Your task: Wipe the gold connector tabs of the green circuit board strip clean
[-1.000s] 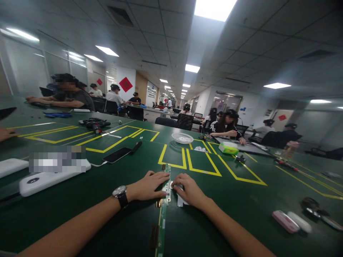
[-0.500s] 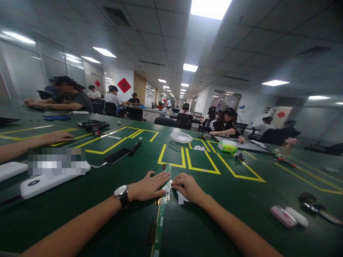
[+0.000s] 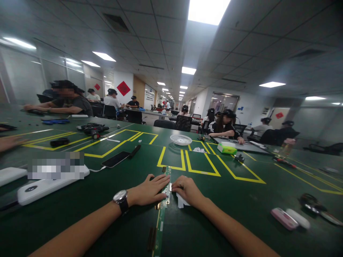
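A long, narrow green circuit board strip (image 3: 160, 228) with brown flexible tabs lies on the green table, running away from me. My left hand (image 3: 151, 190) lies flat across its upper part, fingers spread, thumb near its middle. At the strip's right edge, my right hand (image 3: 187, 189) has its fingertips pinched together. A small pale piece shows at those fingertips, too small to name. White paper (image 3: 182, 202) lies partly under my right hand.
A phone (image 3: 116, 159) on a cable and a white device (image 3: 53, 185) lie left. Beyond are a white basket (image 3: 180, 139), a green-and-white pack (image 3: 227, 147) and seated people. A pink case (image 3: 284, 218) lies right.
Another person's hand at the far left has drawn back leftward, and a dark object now shows on the table there. My hands have hardly moved.
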The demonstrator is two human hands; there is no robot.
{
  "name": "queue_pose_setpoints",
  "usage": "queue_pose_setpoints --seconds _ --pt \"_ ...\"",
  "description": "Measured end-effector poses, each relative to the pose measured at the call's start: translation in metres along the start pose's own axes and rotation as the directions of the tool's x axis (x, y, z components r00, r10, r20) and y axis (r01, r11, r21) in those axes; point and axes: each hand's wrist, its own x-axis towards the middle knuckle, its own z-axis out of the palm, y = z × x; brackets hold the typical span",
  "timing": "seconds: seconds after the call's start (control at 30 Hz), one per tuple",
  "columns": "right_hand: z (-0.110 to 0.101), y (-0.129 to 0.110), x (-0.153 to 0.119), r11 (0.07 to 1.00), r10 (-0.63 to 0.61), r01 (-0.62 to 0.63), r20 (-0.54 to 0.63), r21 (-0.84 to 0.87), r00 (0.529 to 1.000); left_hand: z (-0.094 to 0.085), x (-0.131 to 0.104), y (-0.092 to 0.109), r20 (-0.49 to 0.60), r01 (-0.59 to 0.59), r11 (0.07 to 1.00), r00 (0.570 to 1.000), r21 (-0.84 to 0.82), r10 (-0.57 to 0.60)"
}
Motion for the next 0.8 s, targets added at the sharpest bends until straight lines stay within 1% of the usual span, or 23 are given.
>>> queue_pose_setpoints --seconds 0.17,0.3,0.37,0.43,0.53,0.6,0.67,0.7,0.77,0.8 --pt "-0.004 -0.005 0.001 0.999 -0.028 0.029 0.017 -0.032 0.999 0.001 0.0 -0.002 0.014 -0.003 1.0 1.0 -0.027 0.004" --pt "-0.014 -0.008 0.001 0.986 -0.096 0.107 0.089 -0.127 0.991 0.001 0.0 -0.004 -0.003 -0.01 0.998 1.0 -0.065 0.009" --pt "-0.017 -0.01 0.002 0.972 -0.132 0.149 0.099 -0.18 0.986 0.001 0.0 -0.006 -0.02 0.006 0.995 1.0 -0.101 -0.008" --pt "-0.018 -0.012 0.004 0.959 -0.165 0.187 0.116 -0.212 0.98 0.001 0.0 -0.008 -0.045 0.027 0.988 0.998 -0.152 -0.034" --pt "-0.016 -0.014 0.009 0.943 -0.206 0.248 0.198 -0.22 0.958 -0.002 -0.001 -0.01 -0.117 0.061 0.972 0.989 -0.225 -0.089" --pt "-0.017 -0.012 0.011 0.936 -0.211 0.268 0.243 -0.23 0.947 -0.003 -0.001 -0.01 -0.16 0.094 0.964 0.978 -0.248 -0.136" --pt "-0.022 -0.003 0.01 0.931 -0.166 0.232 0.241 -0.281 0.956 -0.004 -0.002 -0.01 -0.177 0.121 0.962 0.97 -0.246 -0.167" --pt "-0.026 0.005 0.008 0.928 -0.119 0.189 0.225 -0.322 0.967 -0.005 -0.002 -0.011 -0.182 0.128 0.962 0.968 -0.242 -0.174" --pt "-0.039 0.027 0.0 0.906 0.019 0.052 0.162 -0.42 0.987 -0.004 -0.003 -0.011 -0.19 0.127 0.964 0.966 -0.234 -0.174" --pt "-0.047 0.04 -0.006 0.881 0.106 -0.041 0.112 -0.471 0.988 -0.004 -0.003 -0.012 -0.197 0.125 0.965 0.965 -0.231 -0.172"
